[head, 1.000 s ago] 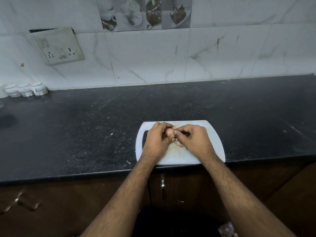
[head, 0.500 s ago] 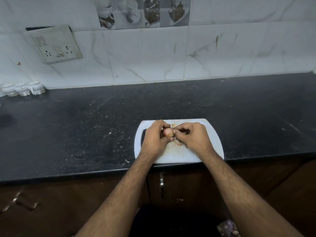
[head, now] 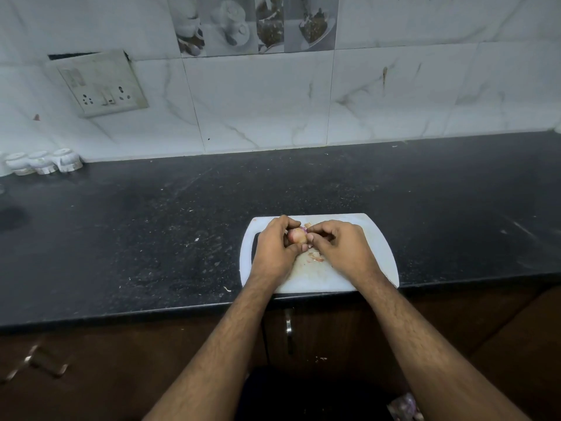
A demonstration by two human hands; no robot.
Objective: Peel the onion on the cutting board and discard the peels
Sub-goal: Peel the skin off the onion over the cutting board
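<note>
Where the white cutting board [head: 376,256] lies at the near edge of the dark counter [head: 151,226], at about six o'clock in the head view, both hands meet over its far half. The left hand [head: 273,250] is curled around the small onion [head: 296,236], fingers over the top and thumb underneath, so the bulb is held just above the board's surface. The right hand [head: 340,247] is also curled, its fingertips [head: 310,237] pinched against the onion's right side at three o'clock of the bulb; whether a strip of skin is caught between them cannot be told. A hint of purple shows at the onion's top. Loose peels [head: 315,256] lie on the board just below the hands, at six o'clock from the onion. At nine o'clock on the counter's far edge, against the marbled tile wall [head: 273,95], stand three small white jars [head: 42,162]. A switch plate [head: 100,83] hangs on the wall at ten o'clock. Brown cabinet doors [head: 334,329] sit beneath the counter.
</note>
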